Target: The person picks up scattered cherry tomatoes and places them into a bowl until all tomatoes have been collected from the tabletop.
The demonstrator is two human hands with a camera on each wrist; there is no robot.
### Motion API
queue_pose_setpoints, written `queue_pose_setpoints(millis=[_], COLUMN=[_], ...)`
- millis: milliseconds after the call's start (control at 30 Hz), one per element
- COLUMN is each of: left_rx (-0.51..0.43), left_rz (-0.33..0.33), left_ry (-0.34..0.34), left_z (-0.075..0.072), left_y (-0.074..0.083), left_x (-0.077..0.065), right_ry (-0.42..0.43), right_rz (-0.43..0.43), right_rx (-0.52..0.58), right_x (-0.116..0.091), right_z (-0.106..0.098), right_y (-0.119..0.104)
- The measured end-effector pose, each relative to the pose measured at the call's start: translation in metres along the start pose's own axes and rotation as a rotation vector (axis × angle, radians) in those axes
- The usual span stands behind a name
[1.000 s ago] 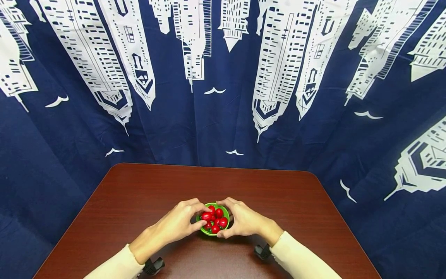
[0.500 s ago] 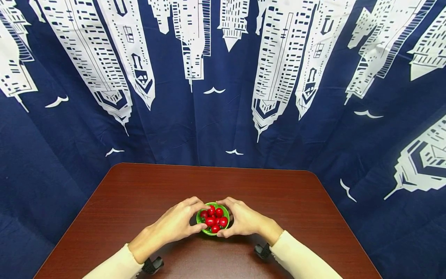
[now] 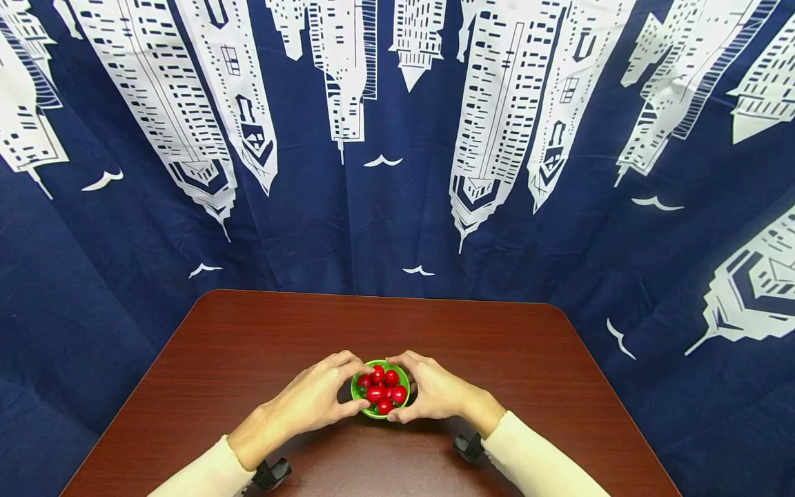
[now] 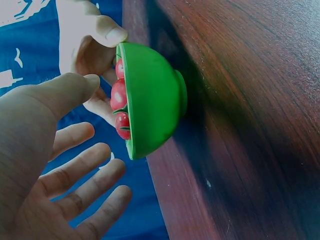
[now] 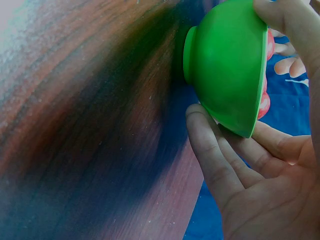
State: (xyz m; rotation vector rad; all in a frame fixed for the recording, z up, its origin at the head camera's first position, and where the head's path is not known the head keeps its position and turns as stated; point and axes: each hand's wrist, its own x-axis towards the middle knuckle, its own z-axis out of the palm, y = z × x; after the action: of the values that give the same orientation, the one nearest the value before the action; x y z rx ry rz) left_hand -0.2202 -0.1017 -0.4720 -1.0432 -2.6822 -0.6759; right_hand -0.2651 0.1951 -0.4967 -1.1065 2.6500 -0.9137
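A green bowl (image 3: 357, 394) with several red cherry tomatoes (image 3: 376, 394) inside stands near the table's front middle. To its left, my left hand (image 3: 324, 393) hovers with thumb and fingers spread, holding nothing. The left wrist view shows a gap between that hand's fingers (image 4: 107, 167) and the bowl (image 4: 155, 100). On the opposite side, my right hand (image 3: 435, 391) holds the bowl, its thumb at the near rim and its fingers round the far side. In the right wrist view the fingers (image 5: 210, 150) lie against the bowl's outer wall (image 5: 227, 65).
The brown wooden table (image 3: 279, 331) has rounded far corners. Behind it hangs a dark blue cloth (image 3: 385, 228) printed with white buildings and birds. Black wrist devices (image 3: 273, 475) sit below both sleeves.
A tomato that my left fingers held over the bowl now lies among the others, let go. The left hand's fingers have parted slightly. The right hand and the bowl stay in place.
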Motion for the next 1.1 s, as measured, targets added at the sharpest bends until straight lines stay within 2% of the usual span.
queue_pose_setpoints(millis=[300,567,833,1100], left_rx=[-0.022,-0.017,-0.010,0.006], left_rz=[-0.023,-0.057,-0.103,-0.128], left_ry=[0.003,0.014,0.014,0.039], left_z=[-0.003,-0.003,-0.005,-0.010], left_y=[-0.004,-0.009,-0.021,-0.031], left_x=[-0.004,-0.015,-0.023,-0.031], right_ry=[-0.004,-0.003,-0.006,-0.015], right_rz=[0.010,0.014,0.002,0.017], right_rx=[0.026,0.011,-0.039,-0.031], right_x=[0.001,-0.003,-0.002,-0.005], right_z=[-0.003,0.000,-0.001,-0.001], right_y=[-0.001,-0.002,-0.003,-0.004])
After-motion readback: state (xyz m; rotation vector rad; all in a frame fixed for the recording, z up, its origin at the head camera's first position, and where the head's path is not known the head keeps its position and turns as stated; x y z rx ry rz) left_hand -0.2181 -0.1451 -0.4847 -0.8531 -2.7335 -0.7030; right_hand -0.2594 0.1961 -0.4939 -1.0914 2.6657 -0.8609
